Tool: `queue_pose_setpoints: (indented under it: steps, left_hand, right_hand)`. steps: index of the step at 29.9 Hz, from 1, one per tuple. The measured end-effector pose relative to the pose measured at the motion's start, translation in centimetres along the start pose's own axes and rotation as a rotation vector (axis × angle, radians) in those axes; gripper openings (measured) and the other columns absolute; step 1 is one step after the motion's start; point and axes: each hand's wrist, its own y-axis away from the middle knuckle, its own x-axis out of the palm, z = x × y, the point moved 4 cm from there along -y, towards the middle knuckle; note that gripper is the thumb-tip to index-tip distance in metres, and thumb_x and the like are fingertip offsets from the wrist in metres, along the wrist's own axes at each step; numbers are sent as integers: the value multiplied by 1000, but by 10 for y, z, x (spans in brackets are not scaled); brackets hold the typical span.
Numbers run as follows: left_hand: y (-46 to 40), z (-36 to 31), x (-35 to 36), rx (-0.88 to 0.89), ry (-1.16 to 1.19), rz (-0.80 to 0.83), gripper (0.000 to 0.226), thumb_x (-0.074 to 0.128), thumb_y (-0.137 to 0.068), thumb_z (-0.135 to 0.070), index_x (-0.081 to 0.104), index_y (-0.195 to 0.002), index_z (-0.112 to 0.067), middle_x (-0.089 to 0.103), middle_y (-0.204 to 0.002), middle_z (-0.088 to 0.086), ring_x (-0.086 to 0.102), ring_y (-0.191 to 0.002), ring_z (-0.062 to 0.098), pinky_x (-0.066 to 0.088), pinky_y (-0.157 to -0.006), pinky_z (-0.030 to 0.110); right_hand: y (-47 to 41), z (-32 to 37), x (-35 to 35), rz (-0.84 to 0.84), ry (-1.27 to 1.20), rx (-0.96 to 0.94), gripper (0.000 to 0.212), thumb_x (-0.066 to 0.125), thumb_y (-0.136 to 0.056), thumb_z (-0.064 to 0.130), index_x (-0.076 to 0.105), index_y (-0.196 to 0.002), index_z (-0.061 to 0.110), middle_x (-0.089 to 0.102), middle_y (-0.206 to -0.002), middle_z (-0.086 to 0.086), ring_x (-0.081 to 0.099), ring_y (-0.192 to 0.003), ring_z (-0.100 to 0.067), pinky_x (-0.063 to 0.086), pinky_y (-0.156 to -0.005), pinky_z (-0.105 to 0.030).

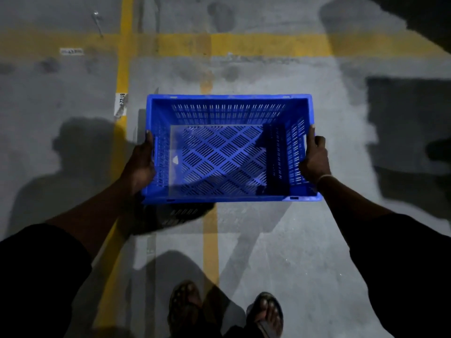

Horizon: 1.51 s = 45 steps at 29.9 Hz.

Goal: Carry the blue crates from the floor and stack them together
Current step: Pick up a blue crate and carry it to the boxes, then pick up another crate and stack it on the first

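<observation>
An empty blue crate (227,152) with slotted walls and a perforated floor hangs level in front of me, above the grey floor. My left hand (140,162) grips its left side wall, fingers curled over the rim. On the opposite wall, my right hand (314,159) holds the rim the same way, with a thin band at the wrist. No other crate is in view.
Yellow painted lines (124,69) cross the concrete floor ahead and run under the crate. A white label (120,103) lies on the left line. My sandalled feet (227,311) stand below. A dark shape (410,113) lies at the right.
</observation>
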Motion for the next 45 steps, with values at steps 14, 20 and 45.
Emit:
queue_pose_setpoints:
  steps: [14,20,45]
  left_hand:
    - [118,-100,-67,41,-95,-51,79,58,-99,-27,10,-161,-16,12,-168,10,7,-155,23,10,-121,30]
    - [214,-149,-139,27,-67,-111,78,58,-99,-17,10,-159,-6,9,-167,14,0,-155,24,10,-121,28]
    - [747,-239,-218,-207,154,-632,79,53,-103,-27,2,-159,-6,3,-168,11,5,-155,23,8,-120,26]
  right_hand:
    - [76,112,-89,201,-21,-51,106,67,-80,49,6,-161,15,1,-165,-24,17,-150,-44,26,-120,-49]
    - [124,206,-173,204,-25,-182,106,66,-84,58,6,-162,20,0,-167,-17,6,-154,-36,18,-121,-56]
    - [442,439,-384,527,143,-858,99,65,-90,56,6,-162,21,1,-168,-11,4,-155,-32,14,-123,-55]
